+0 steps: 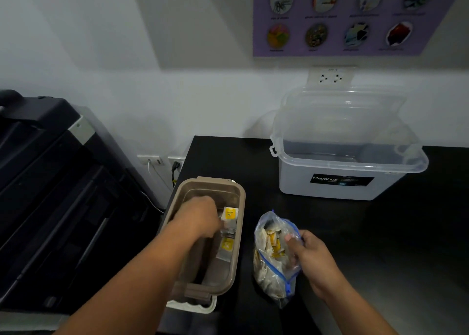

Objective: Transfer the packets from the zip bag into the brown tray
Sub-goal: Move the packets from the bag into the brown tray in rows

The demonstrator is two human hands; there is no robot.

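The brown tray [239,233] stands at the left end of the black table. Along its right wall lie a few white packets with yellow labels [229,214]. My left hand [200,216] reaches down into the tray with curled fingers touching a packet beside those; whether it still grips it is hidden. Just right of the tray lies the clear zip bag [272,266] with a blue zipper, holding several more packets. My right hand [308,257] holds the bag's open edge, thumb on the plastic.
A clear storage box [350,167] with its lid raised stands at the back right of the black table [380,233]. A large dark printer [55,195] fills the left side beyond the table's edge. A poster and wall sockets are on the wall behind.
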